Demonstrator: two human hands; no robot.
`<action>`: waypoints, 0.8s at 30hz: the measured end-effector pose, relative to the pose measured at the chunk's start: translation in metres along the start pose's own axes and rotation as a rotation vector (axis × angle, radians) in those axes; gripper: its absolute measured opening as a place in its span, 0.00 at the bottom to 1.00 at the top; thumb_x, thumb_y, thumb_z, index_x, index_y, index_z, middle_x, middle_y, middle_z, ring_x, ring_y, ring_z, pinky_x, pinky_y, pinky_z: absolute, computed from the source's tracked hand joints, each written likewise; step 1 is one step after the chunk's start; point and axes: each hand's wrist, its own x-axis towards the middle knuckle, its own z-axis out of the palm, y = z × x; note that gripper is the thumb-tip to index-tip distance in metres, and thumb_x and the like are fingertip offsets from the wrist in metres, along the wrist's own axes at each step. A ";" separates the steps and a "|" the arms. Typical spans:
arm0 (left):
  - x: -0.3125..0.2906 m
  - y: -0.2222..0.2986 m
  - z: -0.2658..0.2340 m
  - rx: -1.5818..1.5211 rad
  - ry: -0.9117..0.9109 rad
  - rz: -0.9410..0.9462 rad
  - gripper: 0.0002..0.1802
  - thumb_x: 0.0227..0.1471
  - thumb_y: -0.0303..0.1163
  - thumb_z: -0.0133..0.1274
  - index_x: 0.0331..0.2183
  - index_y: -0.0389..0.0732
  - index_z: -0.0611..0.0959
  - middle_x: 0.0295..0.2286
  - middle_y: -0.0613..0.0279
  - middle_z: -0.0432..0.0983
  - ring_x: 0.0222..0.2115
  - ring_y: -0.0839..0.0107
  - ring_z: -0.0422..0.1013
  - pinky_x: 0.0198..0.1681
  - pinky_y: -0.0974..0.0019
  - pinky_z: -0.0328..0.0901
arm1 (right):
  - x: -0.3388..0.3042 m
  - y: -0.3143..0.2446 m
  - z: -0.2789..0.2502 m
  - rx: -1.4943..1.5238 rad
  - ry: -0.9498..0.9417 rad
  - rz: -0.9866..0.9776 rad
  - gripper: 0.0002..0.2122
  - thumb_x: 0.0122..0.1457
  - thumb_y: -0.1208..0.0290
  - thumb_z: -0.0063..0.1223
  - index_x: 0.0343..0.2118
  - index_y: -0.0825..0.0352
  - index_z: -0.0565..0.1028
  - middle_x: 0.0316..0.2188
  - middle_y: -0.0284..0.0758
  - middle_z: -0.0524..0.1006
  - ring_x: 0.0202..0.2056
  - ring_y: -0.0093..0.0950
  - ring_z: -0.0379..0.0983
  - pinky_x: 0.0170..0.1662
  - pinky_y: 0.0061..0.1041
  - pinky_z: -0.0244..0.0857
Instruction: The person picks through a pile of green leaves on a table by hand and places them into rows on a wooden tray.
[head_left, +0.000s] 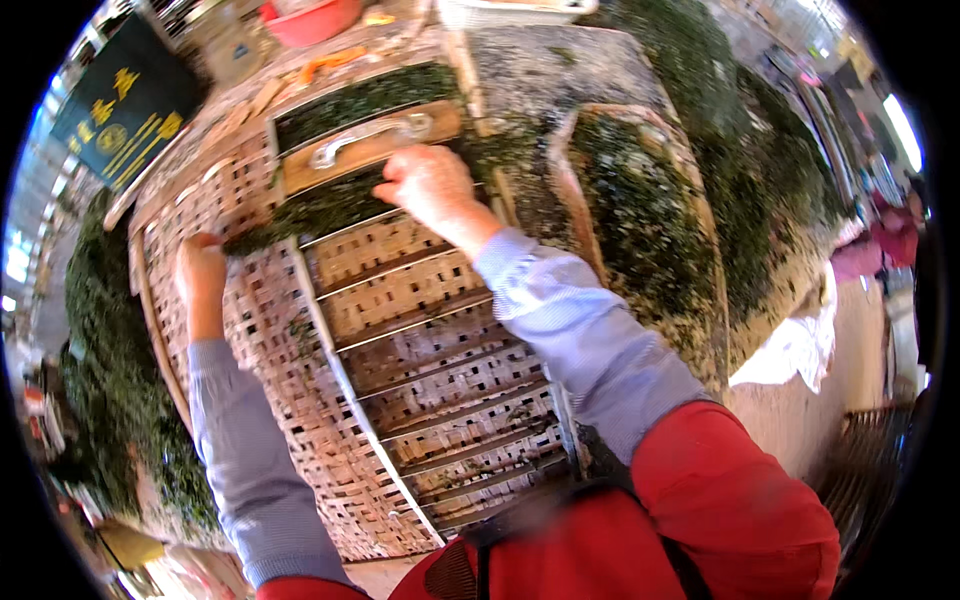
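Observation:
A metal frame with several crosswise slats lies over a woven bamboo tray. At its far end, dark green leaves fill the space on both sides of a wooden board with a metal handle. My right hand is curled closed just nearer than the board, above the leaves; what its fingers hold, if anything, is hidden. My left hand is over the tray left of the frame, its fingers drawn together by the leaves' left end. Its fingertips are blurred and their contents do not show.
A leaf-filled tray stands to the right, with a larger heap of leaves beyond it. More leaves lie left. A dark green box, a red basin and a white basket stand at the far side.

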 end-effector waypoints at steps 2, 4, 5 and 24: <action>-0.033 0.045 -0.001 0.181 0.339 0.304 0.21 0.38 0.19 0.46 0.37 0.42 0.81 0.45 0.56 0.67 0.44 0.55 0.64 0.46 0.59 0.61 | -0.002 0.004 0.004 0.010 0.005 0.008 0.12 0.40 0.58 0.63 0.19 0.62 0.77 0.20 0.38 0.75 0.25 0.38 0.73 0.28 0.37 0.67; -0.059 0.098 0.003 -0.055 0.324 0.555 0.17 0.43 0.22 0.47 0.39 0.42 0.80 0.44 0.58 0.69 0.47 0.56 0.63 0.51 0.56 0.57 | -0.003 0.000 0.009 -0.058 0.060 0.015 0.12 0.39 0.59 0.64 0.20 0.61 0.77 0.19 0.37 0.75 0.25 0.38 0.73 0.30 0.37 0.67; -0.074 0.124 0.006 0.005 0.291 0.708 0.15 0.47 0.26 0.47 0.40 0.41 0.79 0.45 0.58 0.69 0.49 0.58 0.61 0.54 0.54 0.54 | -0.001 0.002 0.010 -0.085 0.019 0.039 0.13 0.40 0.59 0.64 0.23 0.62 0.77 0.21 0.38 0.76 0.26 0.38 0.74 0.30 0.37 0.68; -0.110 0.144 0.032 0.185 0.218 0.638 0.19 0.55 0.44 0.44 0.36 0.40 0.80 0.39 0.62 0.73 0.43 0.64 0.67 0.56 0.46 0.46 | -0.062 0.118 -0.226 -0.478 -0.358 0.173 0.19 0.48 0.56 0.59 0.44 0.54 0.74 0.44 0.38 0.73 0.47 0.36 0.68 0.50 0.42 0.63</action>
